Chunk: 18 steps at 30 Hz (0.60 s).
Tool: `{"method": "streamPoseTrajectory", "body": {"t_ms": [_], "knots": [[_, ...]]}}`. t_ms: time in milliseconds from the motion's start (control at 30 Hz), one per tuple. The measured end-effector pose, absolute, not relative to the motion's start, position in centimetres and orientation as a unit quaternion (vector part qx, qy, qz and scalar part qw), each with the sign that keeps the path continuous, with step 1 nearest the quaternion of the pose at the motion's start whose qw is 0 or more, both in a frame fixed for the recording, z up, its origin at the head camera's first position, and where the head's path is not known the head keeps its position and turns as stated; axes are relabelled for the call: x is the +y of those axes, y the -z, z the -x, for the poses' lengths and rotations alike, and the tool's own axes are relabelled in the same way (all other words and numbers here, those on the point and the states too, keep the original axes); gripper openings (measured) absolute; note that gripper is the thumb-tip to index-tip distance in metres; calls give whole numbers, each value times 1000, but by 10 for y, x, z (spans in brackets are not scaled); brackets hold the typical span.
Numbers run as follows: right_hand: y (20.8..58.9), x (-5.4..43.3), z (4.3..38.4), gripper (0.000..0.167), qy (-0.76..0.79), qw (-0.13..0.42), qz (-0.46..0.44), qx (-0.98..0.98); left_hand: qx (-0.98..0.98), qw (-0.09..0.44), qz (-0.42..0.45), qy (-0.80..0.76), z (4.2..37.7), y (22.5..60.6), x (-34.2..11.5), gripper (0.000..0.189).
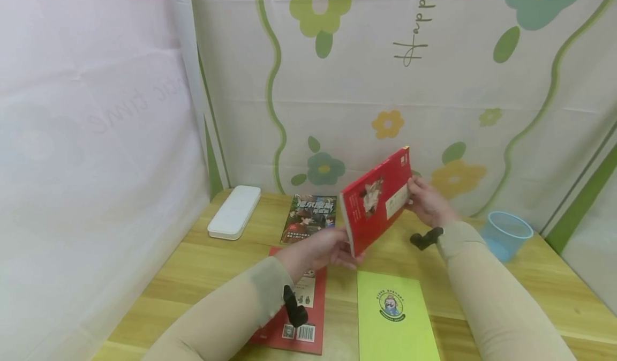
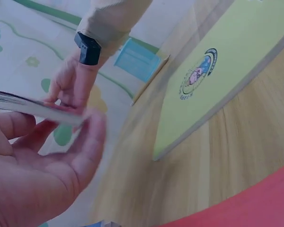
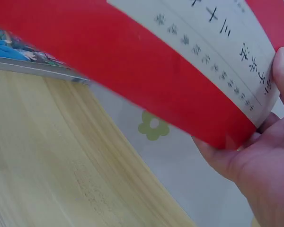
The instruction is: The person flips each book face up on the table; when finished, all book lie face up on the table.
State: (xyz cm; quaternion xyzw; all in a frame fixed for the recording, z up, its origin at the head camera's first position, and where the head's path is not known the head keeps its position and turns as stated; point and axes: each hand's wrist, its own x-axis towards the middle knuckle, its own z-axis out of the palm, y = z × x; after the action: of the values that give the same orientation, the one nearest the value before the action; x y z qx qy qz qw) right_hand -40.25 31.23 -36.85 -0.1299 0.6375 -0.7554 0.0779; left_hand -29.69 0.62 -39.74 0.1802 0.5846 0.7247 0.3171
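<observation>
Above the wooden table a red book point(image 1: 373, 205) is held tilted, its cover with a picture and a pale label turned toward the head camera. My right hand point(image 1: 429, 200) grips its right end, thumb on the label side in the right wrist view. At the lower left corner, my left hand point(image 1: 332, 246) holds the book edge between thumb and fingers. The left wrist view shows the pages point(image 2: 38, 109) edge-on between them. Below the left forearm lies another red book point(image 1: 313, 342), partly covered by the arm. A yellow-green book point(image 1: 397, 329) lies flat between the arms.
A dark illustrated book point(image 1: 308, 216) lies at the back, partly behind the left hand. To its left is a white flat case point(image 1: 235, 212). A blue translucent cup point(image 1: 506, 235) stands at the right, beside the right sleeve. A flower-printed curtain point(image 1: 356, 82) closes off the table's back.
</observation>
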Motion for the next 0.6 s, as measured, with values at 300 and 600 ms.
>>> {"method": "streamPoseTrajectory", "body": {"t_ms": [300, 600], "knots": [[367, 308, 400, 19, 694, 77, 93, 710, 565, 274, -145, -765, 305, 382, -6, 31], [368, 313, 404, 25, 651, 72, 80, 751, 579, 249, -130, -766, 310, 370, -17, 30]]}}
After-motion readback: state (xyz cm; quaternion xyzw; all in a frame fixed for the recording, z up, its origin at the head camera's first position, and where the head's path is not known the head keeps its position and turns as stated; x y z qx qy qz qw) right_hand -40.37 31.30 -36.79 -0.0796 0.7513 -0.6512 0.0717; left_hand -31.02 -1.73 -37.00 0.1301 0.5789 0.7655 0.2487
